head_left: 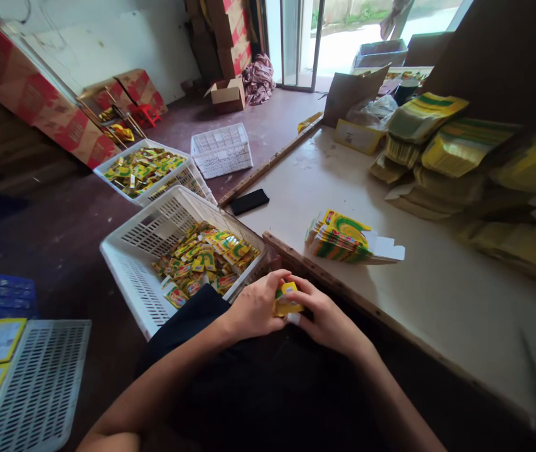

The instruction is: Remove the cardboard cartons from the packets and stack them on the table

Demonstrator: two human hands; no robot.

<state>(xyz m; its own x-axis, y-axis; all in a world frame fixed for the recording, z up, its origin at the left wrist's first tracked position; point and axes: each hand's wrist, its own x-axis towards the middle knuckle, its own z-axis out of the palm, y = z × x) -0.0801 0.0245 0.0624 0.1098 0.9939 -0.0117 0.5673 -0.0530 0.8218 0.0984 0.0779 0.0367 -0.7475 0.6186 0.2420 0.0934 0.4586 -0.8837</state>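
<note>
Our left hand [255, 307] and right hand [325, 317] grasp one small yellow carton [287, 300] above our lap; folded ones fill the white plastic basket [129, 263]; flat yellow blanks [341, 236] remain on the desk [437, 282].

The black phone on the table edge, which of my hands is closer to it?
Left. Your left hand is below the black phone, almost straight toward you; your right hand sits farther off to the right. Both hold a small yellow packet.

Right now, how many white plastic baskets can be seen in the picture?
4: nearest basket beside the hands, holding packets; second basket behind it, also filled; empty basket farther back; upturned basket at lower left. Others may be hidden.
</note>
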